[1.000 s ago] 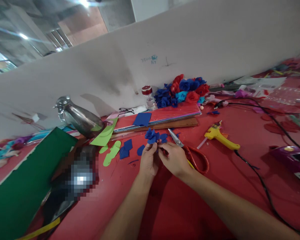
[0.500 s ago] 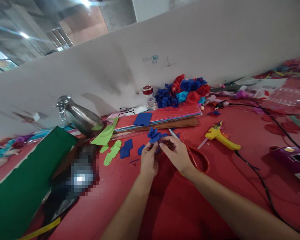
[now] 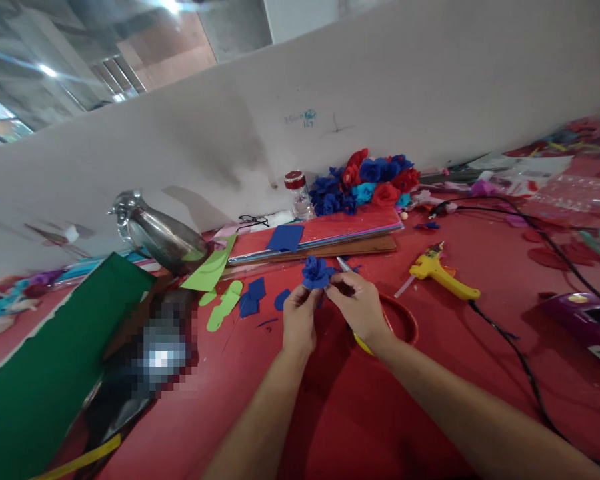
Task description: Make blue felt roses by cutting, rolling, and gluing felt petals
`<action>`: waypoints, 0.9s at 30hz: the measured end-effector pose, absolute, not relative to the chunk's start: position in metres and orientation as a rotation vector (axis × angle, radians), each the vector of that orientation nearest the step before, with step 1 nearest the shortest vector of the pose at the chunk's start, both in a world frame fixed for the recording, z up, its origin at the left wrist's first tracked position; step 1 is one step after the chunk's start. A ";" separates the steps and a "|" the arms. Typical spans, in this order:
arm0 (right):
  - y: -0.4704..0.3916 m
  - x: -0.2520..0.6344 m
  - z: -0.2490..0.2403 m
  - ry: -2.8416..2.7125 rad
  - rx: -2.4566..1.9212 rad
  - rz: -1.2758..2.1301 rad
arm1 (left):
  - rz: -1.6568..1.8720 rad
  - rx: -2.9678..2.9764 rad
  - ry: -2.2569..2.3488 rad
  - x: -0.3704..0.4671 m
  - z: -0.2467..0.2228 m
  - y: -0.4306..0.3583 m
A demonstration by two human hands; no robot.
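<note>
Between my two hands a blue paper flower point(image 3: 316, 272) is held up above the red table. Fingers of my left hand point(image 3: 300, 317) pinch its base from the left. My right hand point(image 3: 359, 303) grips its lower right edge between thumb and fingers. Under the right hand lies a pair of scissors with red and yellow handles point(image 3: 409, 323), its blades partly covered. Cut blue pieces point(image 3: 253, 297) and light green pieces point(image 3: 225, 306) rest on the table to the left. A yellow glue gun point(image 3: 444, 275) lies to the right of my hands.
Behind are stacked coloured sheets point(image 3: 330, 230), a lidded glass jar point(image 3: 299, 195) and a heap of red and blue flowers point(image 3: 375, 177). A steel jug point(image 3: 160, 233) and green board point(image 3: 55, 367) stand left. A black cord point(image 3: 530, 380) crosses the right side, near a purple device point(image 3: 587, 327).
The blue flower has turned more upright and shifted slightly right, showing its open petals. Both hands have moved a little with it and keep their hold.
</note>
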State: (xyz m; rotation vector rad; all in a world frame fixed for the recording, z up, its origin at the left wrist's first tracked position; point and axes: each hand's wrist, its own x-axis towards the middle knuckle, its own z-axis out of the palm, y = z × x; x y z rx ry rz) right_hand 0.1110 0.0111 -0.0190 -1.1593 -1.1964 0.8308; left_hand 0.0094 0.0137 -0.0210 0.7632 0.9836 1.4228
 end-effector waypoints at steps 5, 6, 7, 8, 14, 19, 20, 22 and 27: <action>0.006 0.109 -0.012 -1.265 -1.120 0.707 | 1.519 0.873 1.030 0.009 -0.022 0.013; 0.005 0.109 -0.011 -1.273 -1.111 0.701 | 1.525 0.880 1.023 0.009 -0.022 0.012; 0.005 0.109 -0.010 -1.278 -1.104 0.704 | 1.525 0.884 1.011 0.009 -0.022 0.012; 0.005 0.109 -0.009 -1.282 -1.097 0.712 | 1.522 0.886 0.999 0.008 -0.022 0.012; 0.007 0.110 -0.010 -1.296 -1.058 0.768 | 1.553 0.876 0.991 0.007 -0.024 0.013; 0.008 0.111 -0.011 -1.304 -1.026 0.826 | 1.573 0.879 0.984 0.006 -0.028 0.014; 0.008 0.112 -0.010 -1.309 -1.015 0.844 | 1.576 0.873 0.986 0.005 -0.028 0.015; 0.009 0.113 -0.009 -1.319 -0.993 0.872 | 1.586 0.859 0.991 0.005 -0.029 0.015; 0.011 0.115 -0.008 -1.321 -0.950 0.907 | 1.612 0.892 0.987 0.004 -0.030 0.015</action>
